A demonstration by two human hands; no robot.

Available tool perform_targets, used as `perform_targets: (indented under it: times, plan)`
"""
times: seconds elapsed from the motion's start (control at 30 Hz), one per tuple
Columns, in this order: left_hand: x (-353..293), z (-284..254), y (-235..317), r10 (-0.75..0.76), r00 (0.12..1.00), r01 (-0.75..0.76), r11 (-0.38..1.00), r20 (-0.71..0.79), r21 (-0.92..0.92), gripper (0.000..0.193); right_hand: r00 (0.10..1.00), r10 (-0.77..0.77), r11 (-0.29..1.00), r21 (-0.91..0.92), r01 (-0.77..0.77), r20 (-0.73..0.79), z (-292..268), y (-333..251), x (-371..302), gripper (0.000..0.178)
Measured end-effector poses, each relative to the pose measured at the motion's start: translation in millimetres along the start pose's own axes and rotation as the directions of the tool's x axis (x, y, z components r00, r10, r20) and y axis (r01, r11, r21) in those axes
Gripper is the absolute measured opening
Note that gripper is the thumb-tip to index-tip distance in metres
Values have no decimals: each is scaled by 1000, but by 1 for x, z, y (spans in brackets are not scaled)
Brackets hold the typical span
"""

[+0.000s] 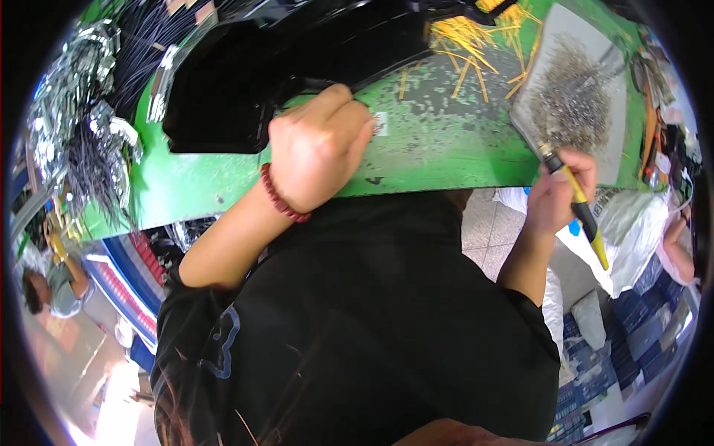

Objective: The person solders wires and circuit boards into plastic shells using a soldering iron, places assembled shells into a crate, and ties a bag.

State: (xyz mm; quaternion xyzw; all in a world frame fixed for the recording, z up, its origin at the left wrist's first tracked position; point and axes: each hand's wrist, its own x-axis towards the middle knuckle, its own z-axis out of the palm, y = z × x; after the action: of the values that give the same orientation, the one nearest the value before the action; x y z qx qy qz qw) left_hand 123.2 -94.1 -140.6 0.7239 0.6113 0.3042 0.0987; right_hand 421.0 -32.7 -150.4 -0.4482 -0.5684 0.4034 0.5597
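Note:
My right hand [561, 189] grips a slim yellow-and-black handled tool [582, 209] with a brass-coloured collar and a thin shaft; its exact kind is unclear. The shaft points away from me, at the near left edge of a light grey tray [613, 145]. A heap of small metallic pieces [571, 97] lies in that tray. My left hand [320, 145], a red bead bracelet on its wrist, is closed in a fist at the near edge of a large black plastic part [223, 89]. Its fingertips are turned away, so anything inside is hidden.
Yellow strips [465, 41] are spread on the green worktable [424, 152] beyond my hands. Black cables [152, 37] and shiny silver-wrapped bundles [74, 82] crowd the left end. White sacks [625, 238] stand below the right edge. Another person [59, 286] is at far left.

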Motion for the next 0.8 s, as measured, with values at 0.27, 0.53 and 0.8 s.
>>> perform_targets:
  times: [0.27, 0.53, 0.8]
  plan:
    - [-5, 3, -4, 6, 1000, -6, 1000, -28, 1, 17, 937, 60, 995, 59, -86, 344, 70, 4, -39, 21]
    - [-6, 4, -6, 3, 999, -4, 1000, -51, -17, 20, 926, -1, 998, 59, -24, 379, 76, 3, -37, 23]
    - [-5, 2, -7, -4, 1000, 3, 999, -14, -35, 8, 919, 3, 1000, 4, -5, 395, 78, 2, -35, 24]
